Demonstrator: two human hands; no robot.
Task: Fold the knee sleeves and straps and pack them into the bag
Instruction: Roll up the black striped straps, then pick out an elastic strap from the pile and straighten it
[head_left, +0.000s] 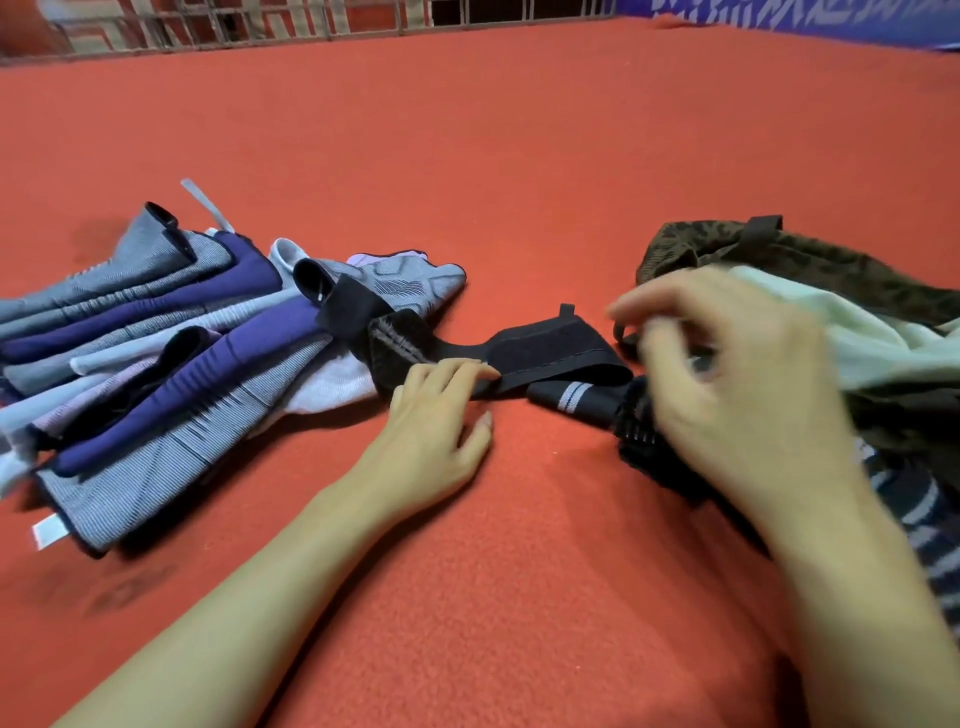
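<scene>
Head view looks down on a black strap lying across the red carpet, between a heap of knee sleeves on the left and a leopard-print bag on the right. The strap looks light, limp and flat, with a fuzzy hook-and-loop face that will likely cling to itself and to knit fabric. So it is best held flat near the middle and folded end over end, keeping the rough patch turned inward.

The left hand rests on the carpet with fingers straight, their tips pressing the near edge of the strap. The right hand hovers above the strap's right end and a dark sleeve with a pale stripe. Its fingers are curled, but blur hides whether they pinch anything.

The grey, purple and white sleeves in the heap are soft, stretchy knit. They should fold without resistance but may spring open, so a pinch on both layers at the cuff seems wise. A pale green cloth spills from the bag's mouth, and striped fabric lies at the lower right.

The carpet is napped and likely grippy, so fabric should stay put under a pressing palm. Beyond it stand a low metal grille and a blue patterned panel.
</scene>
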